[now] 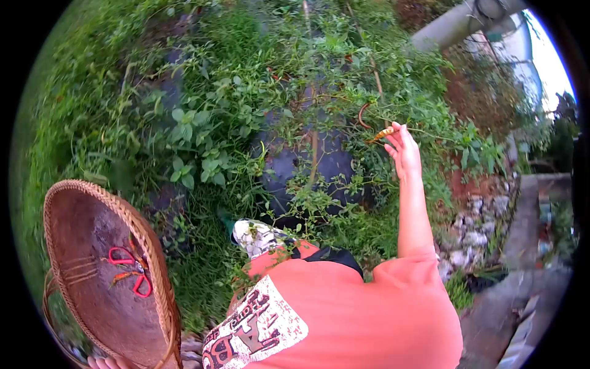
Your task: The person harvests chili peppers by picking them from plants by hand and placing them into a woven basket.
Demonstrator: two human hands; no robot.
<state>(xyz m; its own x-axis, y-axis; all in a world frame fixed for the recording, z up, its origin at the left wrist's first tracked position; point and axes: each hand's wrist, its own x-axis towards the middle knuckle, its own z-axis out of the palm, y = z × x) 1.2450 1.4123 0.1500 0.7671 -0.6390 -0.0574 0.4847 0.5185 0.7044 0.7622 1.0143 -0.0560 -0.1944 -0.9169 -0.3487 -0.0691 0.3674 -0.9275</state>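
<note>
My right hand [404,154] is stretched out over the plants, its thumb and fingertips pinching a yellow-orange chili pepper [384,133]. A thin green stem runs off to the right of the fingers. Close by hangs a curved dark red chili pepper [364,115]. At the bottom left edge, the fingers of my left hand [107,363] grip the woven basket [92,227]; most of that hand is out of frame. Inside the basket lie red-handled scissors [142,285] and a few orange-red chili peppers [123,278].
Leafy green plants [203,141] grow densely along dark plastic sheeting [332,163], with thin sticks [314,147] standing among them. To the right are a stone border [476,237], a concrete path [522,227] and a thick grey pole [455,27].
</note>
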